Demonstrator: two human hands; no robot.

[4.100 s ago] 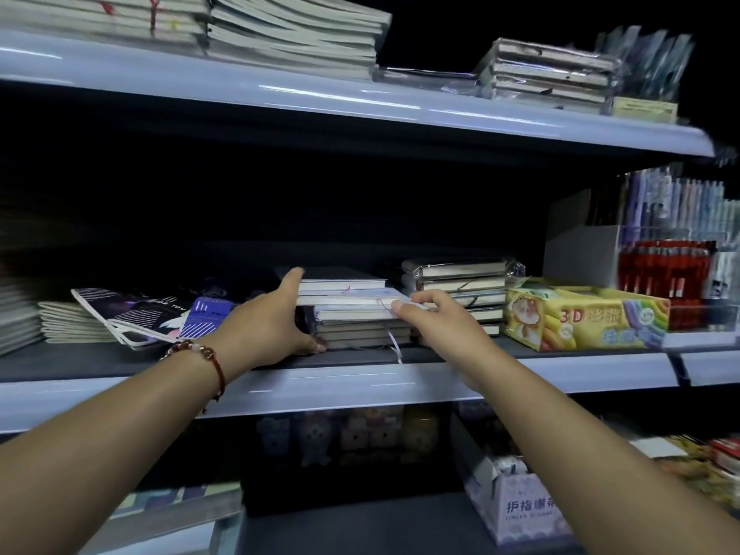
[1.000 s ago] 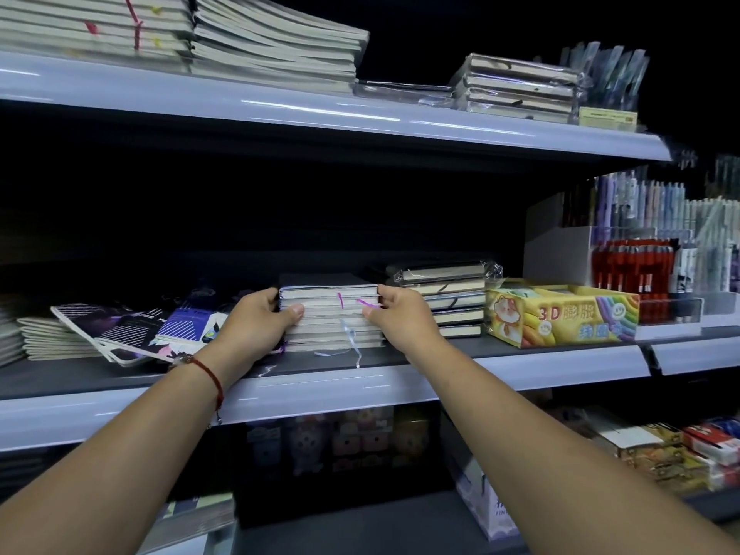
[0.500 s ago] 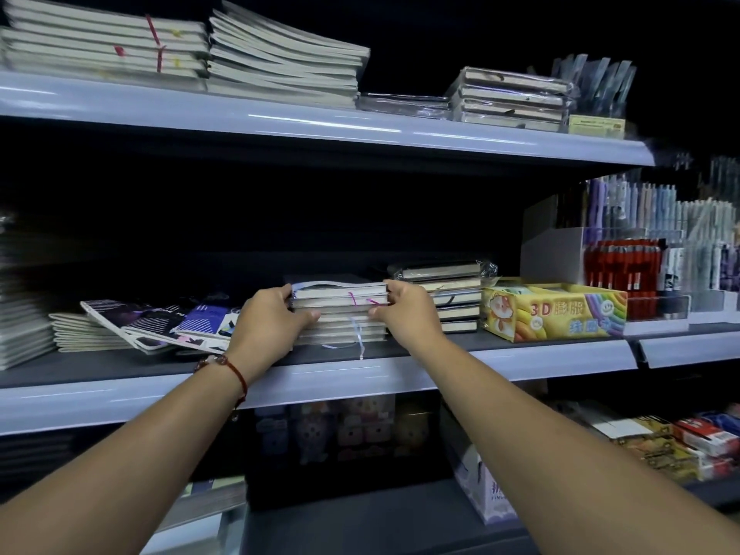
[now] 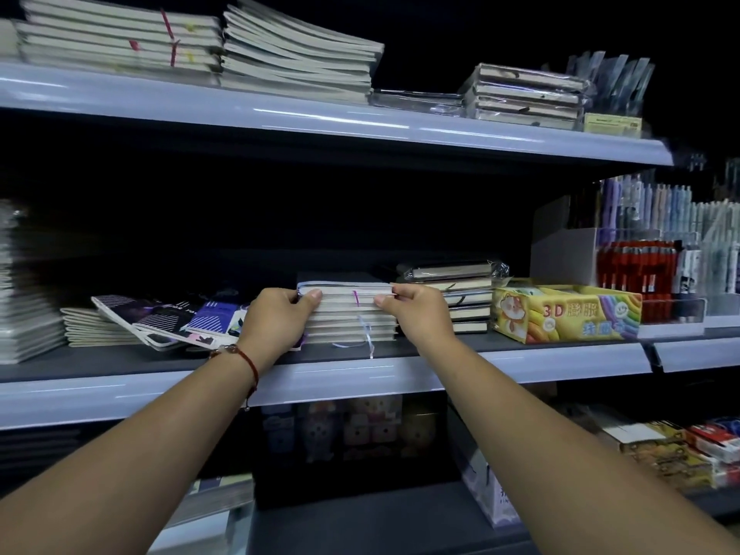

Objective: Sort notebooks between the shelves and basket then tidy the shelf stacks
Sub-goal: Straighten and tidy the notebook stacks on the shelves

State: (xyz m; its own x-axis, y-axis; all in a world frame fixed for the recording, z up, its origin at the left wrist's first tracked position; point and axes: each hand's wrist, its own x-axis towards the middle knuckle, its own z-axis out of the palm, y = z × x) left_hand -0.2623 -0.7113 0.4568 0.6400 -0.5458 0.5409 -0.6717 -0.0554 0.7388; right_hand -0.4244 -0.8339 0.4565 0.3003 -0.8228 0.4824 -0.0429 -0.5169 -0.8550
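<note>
Gripping the top notebook [image 4: 347,289] of the middle stack [image 4: 349,314] on the middle shelf [image 4: 520,346], left hand [image 4: 280,318] curled round its left edge, right hand [image 4: 416,312] pinching the right edge. Likely to skew the lower books or snag the dangling ribbon [image 4: 366,334] if lifted unevenly. Could also nudge the wrapped stack [image 4: 452,294] just right.

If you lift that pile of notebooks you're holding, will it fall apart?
Probably it could slide: the notebook stack is several loose books, held only by the left hand and right hand at its sides. Each looks thick, so likely stiff and fairly heavy. Dangling ribbons may snag.
</note>
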